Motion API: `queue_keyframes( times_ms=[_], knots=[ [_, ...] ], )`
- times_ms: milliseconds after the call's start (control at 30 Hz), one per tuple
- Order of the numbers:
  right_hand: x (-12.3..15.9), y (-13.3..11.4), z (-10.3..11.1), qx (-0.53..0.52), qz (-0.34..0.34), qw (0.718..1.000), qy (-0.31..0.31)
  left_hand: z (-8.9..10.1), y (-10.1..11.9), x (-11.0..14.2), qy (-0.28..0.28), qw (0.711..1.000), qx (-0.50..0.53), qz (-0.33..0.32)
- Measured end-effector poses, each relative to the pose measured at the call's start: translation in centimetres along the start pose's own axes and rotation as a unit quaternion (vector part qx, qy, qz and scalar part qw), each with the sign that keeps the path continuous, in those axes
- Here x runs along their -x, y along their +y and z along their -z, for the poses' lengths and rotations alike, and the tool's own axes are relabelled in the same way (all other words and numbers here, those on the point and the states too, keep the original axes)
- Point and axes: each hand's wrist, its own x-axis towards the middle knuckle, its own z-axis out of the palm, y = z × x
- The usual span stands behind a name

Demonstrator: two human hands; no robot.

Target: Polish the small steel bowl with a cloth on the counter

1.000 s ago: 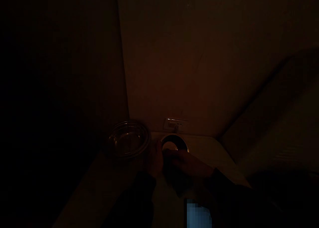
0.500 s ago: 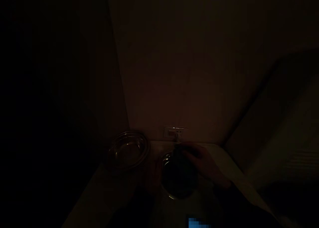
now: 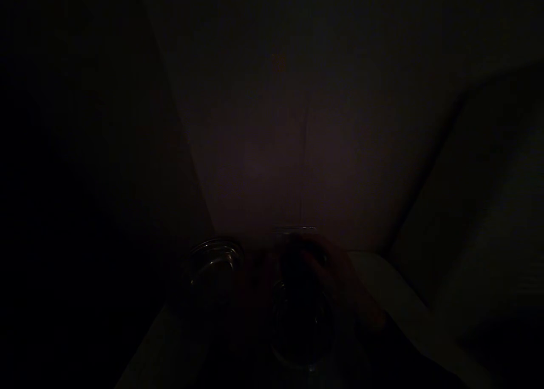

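Note:
Very little light reaches the scene, so most detail is lost. My right hand (image 3: 340, 270) reaches in from the right, its fingers curled at a dark shape (image 3: 295, 261) that I cannot make out. Below that shape stands a round vessel (image 3: 302, 335) with a faintly shining rim, dark inside. My left hand (image 3: 255, 278) is only a dim reddish patch left of the vessel, and its fingers are lost in the dark. Farther left are round metal bowls (image 3: 216, 261), apparently nested, with light glinting on their rims.
Behind the hands rises a plain wall (image 3: 255, 151) with a socket plate (image 3: 295, 228) low on it, mostly hidden by the right hand and the dark shape. A pale counter surface (image 3: 378, 270) extends to the right, beside a large light panel (image 3: 488, 219).
The picture has grown darker and the view has shifted slightly. The dark shape at my right hand has moved from over the vessel up towards the wall, now covering the socket plate's lower part.

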Motion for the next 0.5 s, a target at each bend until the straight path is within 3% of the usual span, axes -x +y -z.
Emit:
queue_keyframes(
  times_ms=[100,167,333,433,500],
  knots=[
    [-0.2,-0.7,0.3,-0.006,-0.024,0.997,0.072,-1.2,2.4,-1.0,-0.109,0.993,0.048,-0.015],
    [-0.3,-1.1,0.8,-0.027,-0.042,0.996,0.079,-1.8,3.2,-1.7,-0.162,0.983,0.077,-0.027],
    [-0.2,-1.2,3.0,-0.074,-0.043,0.995,-0.041,-1.7,3.4,-2.6,-0.098,0.989,0.110,0.020],
    [-0.3,-1.3,3.7,-0.048,-0.030,0.994,-0.093,-1.3,3.2,-2.8,-0.090,0.990,0.107,0.005],
    [-0.7,-1.4,3.7,-0.023,-0.010,0.996,-0.090,-1.1,2.9,-3.0,-0.070,0.996,0.047,-0.034]
  ],
)
